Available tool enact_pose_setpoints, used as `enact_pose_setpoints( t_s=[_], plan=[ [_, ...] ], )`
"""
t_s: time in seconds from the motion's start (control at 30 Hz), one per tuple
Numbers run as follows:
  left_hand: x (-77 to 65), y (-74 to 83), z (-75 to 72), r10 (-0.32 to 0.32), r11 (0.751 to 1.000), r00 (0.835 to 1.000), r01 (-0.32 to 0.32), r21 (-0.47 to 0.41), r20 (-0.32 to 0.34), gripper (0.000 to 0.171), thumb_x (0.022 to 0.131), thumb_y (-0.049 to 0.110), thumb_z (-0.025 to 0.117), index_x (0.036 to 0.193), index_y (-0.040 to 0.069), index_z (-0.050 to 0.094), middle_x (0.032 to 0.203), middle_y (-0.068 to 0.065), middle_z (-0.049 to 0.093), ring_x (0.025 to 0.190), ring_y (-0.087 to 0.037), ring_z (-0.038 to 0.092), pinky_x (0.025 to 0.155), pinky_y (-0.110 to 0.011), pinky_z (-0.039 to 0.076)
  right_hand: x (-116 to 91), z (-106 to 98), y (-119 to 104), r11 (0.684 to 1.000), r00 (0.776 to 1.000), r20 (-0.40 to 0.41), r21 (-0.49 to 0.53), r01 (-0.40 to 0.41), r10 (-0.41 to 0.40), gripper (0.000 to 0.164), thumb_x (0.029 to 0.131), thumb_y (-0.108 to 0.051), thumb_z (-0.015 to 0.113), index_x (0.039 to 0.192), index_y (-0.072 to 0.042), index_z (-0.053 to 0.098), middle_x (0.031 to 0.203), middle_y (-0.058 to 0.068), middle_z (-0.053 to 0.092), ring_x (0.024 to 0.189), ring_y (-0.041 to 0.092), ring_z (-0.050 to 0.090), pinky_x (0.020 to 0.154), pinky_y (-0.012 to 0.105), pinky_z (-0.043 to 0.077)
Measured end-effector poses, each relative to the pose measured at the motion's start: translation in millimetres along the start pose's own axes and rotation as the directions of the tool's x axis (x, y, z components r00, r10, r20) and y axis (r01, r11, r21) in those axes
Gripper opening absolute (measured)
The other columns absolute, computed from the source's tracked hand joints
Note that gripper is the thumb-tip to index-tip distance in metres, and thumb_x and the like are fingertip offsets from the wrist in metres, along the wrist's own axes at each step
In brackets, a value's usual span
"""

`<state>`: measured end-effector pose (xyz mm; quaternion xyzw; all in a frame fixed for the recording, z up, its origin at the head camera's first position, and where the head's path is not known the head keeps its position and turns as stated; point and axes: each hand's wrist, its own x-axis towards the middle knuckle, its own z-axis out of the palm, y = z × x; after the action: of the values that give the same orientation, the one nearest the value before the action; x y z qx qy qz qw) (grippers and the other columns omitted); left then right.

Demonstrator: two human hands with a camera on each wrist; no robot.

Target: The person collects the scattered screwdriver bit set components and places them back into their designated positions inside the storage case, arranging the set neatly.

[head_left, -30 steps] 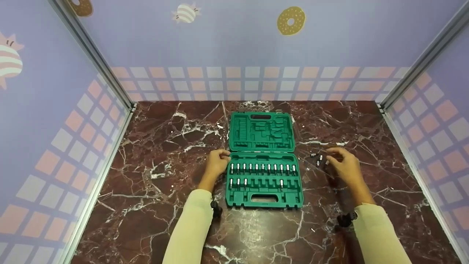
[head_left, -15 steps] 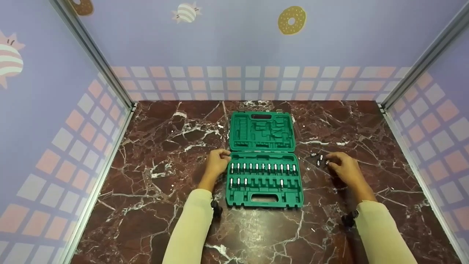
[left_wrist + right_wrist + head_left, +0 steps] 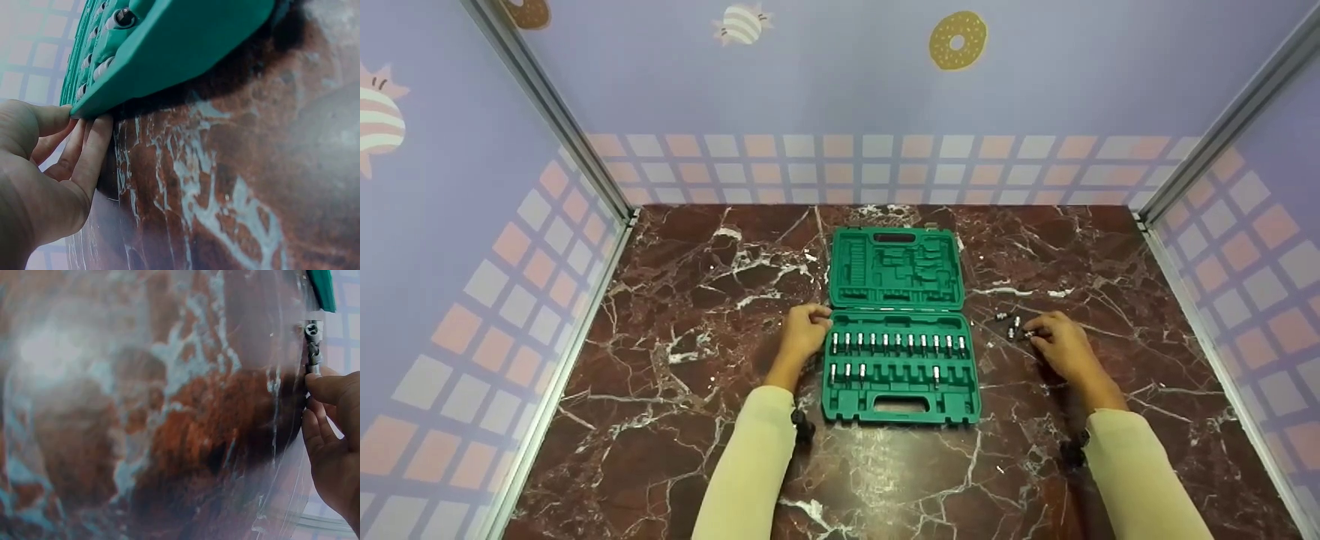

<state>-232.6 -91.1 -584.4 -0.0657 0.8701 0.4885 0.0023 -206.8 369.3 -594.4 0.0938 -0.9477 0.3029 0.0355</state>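
Observation:
An open green plastic tool case [image 3: 851, 405] lies on the table, its lid folded back. Silver bit sockets [image 3: 898, 343] fill its upper row, and several stand in the lower row among vacant slots. My left hand [image 3: 804, 334] pinches the case's left edge, the thumb on the rim and the fingers below it, as the left wrist view shows. Right of the case, my right hand [image 3: 1065, 346] pinches a small bit socket [image 3: 1029, 335] between thumb and fingers, low at the tabletop. Beside it lie a few loose bit sockets [image 3: 1015, 324]; the fingers partly hide the held one.
The table [image 3: 697, 450] has a dark red marbled top. Purple patterned panels [image 3: 840, 90] enclose it at the back and both sides, with metal posts [image 3: 1222, 112] at the corners. The case lid [image 3: 896, 270] lies flat toward the back.
My right hand has lowered toward the loose bit sockets, and its thumb and fingers have closed on one. The left hand and the case have stayed in place.

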Motion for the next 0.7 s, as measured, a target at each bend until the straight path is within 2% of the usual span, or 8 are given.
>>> enact_pose_setpoints(
  t_s=[0.23, 0.53, 0.7],
  plan=[
    [-1.3, -0.2, -1.0, -0.001, 1.0, 1.0, 0.001, -0.014, 0.01, 0.018, 0.094, 0.002, 0.067, 0.108, 0.004, 0.079, 0.103, -0.014, 0.076, 0.089, -0.029, 0.068, 0.079, -0.042, 0.055, -0.9, 1.6, 1.2, 1.0, 1.0, -0.024, -0.017, 0.019, -0.019, 0.012, 0.093, 0.003, 0.071, 0.104, 0.0, 0.073, 0.109, 0.02, 0.064, 0.099, 0.043, 0.068, 0.088, 0.059, 0.054],
    [-1.5, 1.3, -0.2, 0.003, 0.999, 1.0, -0.003, -0.032, 0.013, 0.018, 0.095, 0.0, 0.066, 0.108, 0.002, 0.078, 0.103, -0.016, 0.076, 0.091, -0.03, 0.068, 0.08, -0.043, 0.055, -4.1, -0.5, 1.8, 0.998, 0.998, -0.029, -0.041, 0.048, -0.049, 0.01, 0.093, 0.004, 0.071, 0.102, 0.001, 0.07, 0.105, 0.022, 0.066, 0.096, 0.044, 0.068, 0.086, 0.06, 0.052],
    [-1.8, 1.4, -0.9, -0.005, 1.0, 1.0, 0.005, -0.017, 0.012, 0.017, 0.095, 0.001, 0.067, 0.108, 0.003, 0.078, 0.104, -0.015, 0.075, 0.094, -0.031, 0.069, 0.082, -0.045, 0.056, -4.3, -4.4, -2.7, 0.999, 0.999, -0.029, -0.047, 0.024, -0.025, 0.009, 0.094, 0.002, 0.07, 0.103, 0.0, 0.07, 0.106, 0.024, 0.07, 0.098, 0.045, 0.067, 0.088, 0.061, 0.05]
  ],
)
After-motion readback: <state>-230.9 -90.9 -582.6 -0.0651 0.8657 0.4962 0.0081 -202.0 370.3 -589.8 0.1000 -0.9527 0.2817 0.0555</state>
